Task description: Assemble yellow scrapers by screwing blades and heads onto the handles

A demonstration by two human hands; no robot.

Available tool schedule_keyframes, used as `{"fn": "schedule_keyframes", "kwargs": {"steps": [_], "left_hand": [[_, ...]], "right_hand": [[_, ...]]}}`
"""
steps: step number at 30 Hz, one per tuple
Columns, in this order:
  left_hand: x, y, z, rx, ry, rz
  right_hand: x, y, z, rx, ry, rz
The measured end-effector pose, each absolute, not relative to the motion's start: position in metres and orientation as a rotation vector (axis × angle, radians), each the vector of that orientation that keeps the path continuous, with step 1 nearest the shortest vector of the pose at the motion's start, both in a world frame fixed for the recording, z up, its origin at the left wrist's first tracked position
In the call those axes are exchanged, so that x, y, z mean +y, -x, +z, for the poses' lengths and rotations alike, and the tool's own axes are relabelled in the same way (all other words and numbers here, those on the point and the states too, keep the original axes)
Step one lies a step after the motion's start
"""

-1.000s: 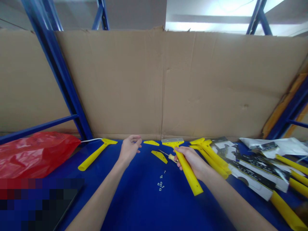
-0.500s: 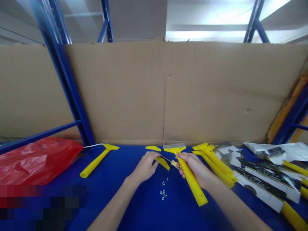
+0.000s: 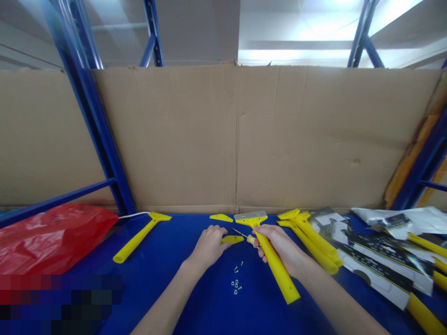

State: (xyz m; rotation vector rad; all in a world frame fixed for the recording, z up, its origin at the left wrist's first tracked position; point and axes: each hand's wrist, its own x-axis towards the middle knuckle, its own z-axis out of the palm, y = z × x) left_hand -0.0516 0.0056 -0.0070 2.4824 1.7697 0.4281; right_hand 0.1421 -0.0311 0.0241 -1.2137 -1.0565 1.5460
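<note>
My left hand [image 3: 208, 245] pinches one end of a small yellow plate with holes [image 3: 234, 239], held nearly level above the blue surface. In my right hand [image 3: 277, 242] is a yellow-handled scraper [image 3: 279, 272], its grey blade [image 3: 249, 215] pointing away from me. The same hand also grips a screwdriver [image 3: 250, 239] with a pale handle, its shaft pointing left toward the plate. A second yellow plate [image 3: 221, 217] lies just beyond my left hand. Several small screws and nuts [image 3: 236, 282] are scattered on the surface nearer to me.
Another yellow scraper handle [image 3: 136, 239] lies on the left, near a red plastic bag [image 3: 80, 237]. Several yellow handles [image 3: 314, 244] are piled to the right, beside packaged scrapers [image 3: 377, 270]. A cardboard wall [image 3: 174, 139] and blue rack posts [image 3: 101, 135] stand behind the blue tabletop [image 3: 195, 307].
The plate in my left hand has turned from a slant to nearly level, and that hand has shifted slightly left. My right hand keeps its hold on the scraper and screwdriver.
</note>
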Motion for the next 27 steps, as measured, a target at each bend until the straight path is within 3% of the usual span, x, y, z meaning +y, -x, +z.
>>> {"fn": "schedule_keyframes", "kwargs": {"steps": [11,27], "left_hand": [[0.018,0.065,-0.016,1.651,-1.968,0.975],[0.019,0.067,0.013,1.174,-0.986,1.63]], "right_hand": [[-0.031,-0.141,0.024,-1.06,1.225,1.532],[-0.032,-0.14,0.027,-1.076,1.26,1.55]]}}
